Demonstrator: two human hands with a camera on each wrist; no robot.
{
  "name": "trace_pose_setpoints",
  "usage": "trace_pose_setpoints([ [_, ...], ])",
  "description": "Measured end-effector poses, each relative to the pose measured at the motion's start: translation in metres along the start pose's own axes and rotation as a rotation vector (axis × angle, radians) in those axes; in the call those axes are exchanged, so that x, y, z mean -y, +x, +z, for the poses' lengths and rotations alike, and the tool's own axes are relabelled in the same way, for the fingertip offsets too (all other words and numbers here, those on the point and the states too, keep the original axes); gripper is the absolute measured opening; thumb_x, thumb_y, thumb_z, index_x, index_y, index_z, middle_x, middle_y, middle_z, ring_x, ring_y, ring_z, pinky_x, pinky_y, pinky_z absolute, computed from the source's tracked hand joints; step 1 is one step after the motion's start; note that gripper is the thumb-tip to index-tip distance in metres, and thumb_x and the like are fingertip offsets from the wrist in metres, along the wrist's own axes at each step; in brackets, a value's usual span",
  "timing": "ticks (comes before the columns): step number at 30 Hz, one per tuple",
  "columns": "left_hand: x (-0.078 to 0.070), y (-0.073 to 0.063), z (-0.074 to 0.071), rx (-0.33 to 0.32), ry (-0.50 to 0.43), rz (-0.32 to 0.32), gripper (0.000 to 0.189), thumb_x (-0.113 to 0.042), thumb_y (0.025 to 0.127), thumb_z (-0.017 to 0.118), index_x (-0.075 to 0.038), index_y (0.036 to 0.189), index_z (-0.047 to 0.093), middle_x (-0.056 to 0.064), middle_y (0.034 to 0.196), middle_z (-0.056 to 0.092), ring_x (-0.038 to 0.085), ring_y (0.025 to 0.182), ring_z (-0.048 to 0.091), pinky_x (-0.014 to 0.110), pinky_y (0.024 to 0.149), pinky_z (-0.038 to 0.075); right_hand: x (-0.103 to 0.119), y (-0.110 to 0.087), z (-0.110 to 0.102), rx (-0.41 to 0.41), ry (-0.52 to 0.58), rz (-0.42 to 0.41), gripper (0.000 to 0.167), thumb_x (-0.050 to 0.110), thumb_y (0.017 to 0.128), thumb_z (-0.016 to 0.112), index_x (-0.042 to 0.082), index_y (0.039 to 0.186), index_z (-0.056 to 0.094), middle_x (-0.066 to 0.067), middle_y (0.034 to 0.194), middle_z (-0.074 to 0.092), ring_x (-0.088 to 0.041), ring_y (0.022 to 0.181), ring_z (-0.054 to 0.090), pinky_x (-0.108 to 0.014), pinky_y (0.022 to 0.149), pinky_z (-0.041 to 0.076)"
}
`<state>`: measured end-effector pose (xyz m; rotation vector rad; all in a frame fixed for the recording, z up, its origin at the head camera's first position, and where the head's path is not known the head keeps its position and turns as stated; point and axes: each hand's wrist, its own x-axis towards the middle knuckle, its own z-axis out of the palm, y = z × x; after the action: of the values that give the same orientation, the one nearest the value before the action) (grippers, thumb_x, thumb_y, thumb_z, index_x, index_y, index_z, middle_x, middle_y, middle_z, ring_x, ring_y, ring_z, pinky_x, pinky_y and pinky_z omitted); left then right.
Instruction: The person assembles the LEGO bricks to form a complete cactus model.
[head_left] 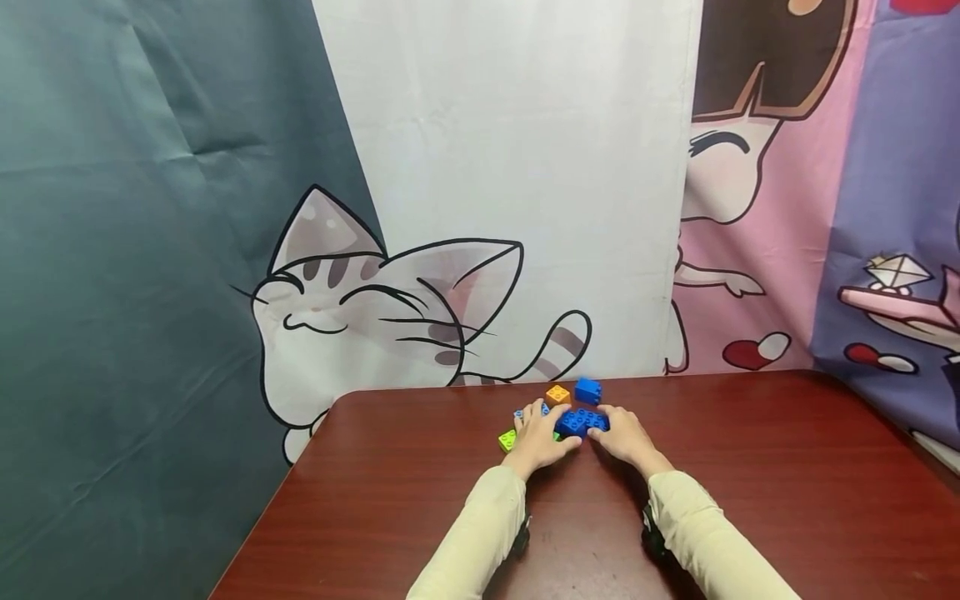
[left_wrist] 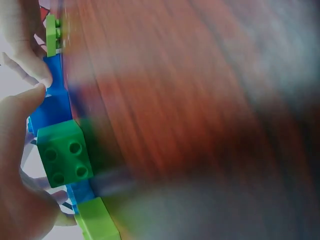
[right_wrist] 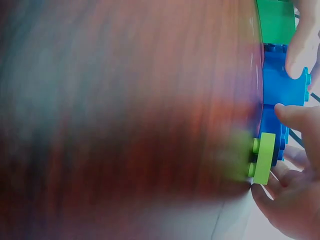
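A cluster of blue bricks lies on the dark red table, and both hands hold it. My left hand grips its left side, partly covering a lime green brick and a light blue brick. My right hand pinches its right end. In the left wrist view the blue bricks carry a green brick and lime pieces, with fingers pressed on them. The right wrist view shows the blue bricks, a lime plate and fingers on them.
An orange brick and a loose blue brick sit just behind the hands. A cartoon cat backdrop hangs right behind the table's far edge. The table's left edge drops off beside a dark curtain.
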<state>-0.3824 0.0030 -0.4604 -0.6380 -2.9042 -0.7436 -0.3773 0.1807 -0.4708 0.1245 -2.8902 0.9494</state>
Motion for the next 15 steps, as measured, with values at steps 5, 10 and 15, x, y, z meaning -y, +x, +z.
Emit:
trace_pose_setpoints([
  [5,-0.001,-0.0001,0.0046,-0.038,0.023,0.007,0.051,-0.04,0.09,0.066,-0.022,0.136,0.055,0.023,0.146,0.041,0.041,0.134,0.037,0.068,0.11,0.024,-0.0019,0.0007,0.0016,-0.04,-0.006,-0.018,0.05,0.02,0.089,0.068,-0.008,0.128,0.055,-0.035,0.125,0.056,-0.051,0.116,0.05,-0.063,0.099,0.042],
  [10,-0.0035,0.0011,0.0074,-0.064,0.021,0.005,0.048,-0.037,0.09,0.067,-0.02,0.133,0.058,0.022,0.145,0.043,0.04,0.133,0.038,0.069,0.11,0.024,-0.0049,0.0005,0.0002,-0.043,0.0,-0.001,0.043,0.019,0.089,0.068,-0.007,0.123,0.06,-0.032,0.118,0.058,-0.048,0.11,0.052,-0.063,0.097,0.044],
  [15,-0.0054,0.0007,0.0064,-0.069,0.019,0.007,0.047,-0.036,0.089,0.069,-0.018,0.132,0.059,0.02,0.144,0.045,0.038,0.133,0.039,0.066,0.11,0.026,-0.0056,0.002,-0.0003,-0.019,0.007,0.011,0.041,0.017,0.09,0.066,-0.009,0.122,0.059,-0.032,0.119,0.058,-0.046,0.111,0.054,-0.062,0.099,0.043],
])
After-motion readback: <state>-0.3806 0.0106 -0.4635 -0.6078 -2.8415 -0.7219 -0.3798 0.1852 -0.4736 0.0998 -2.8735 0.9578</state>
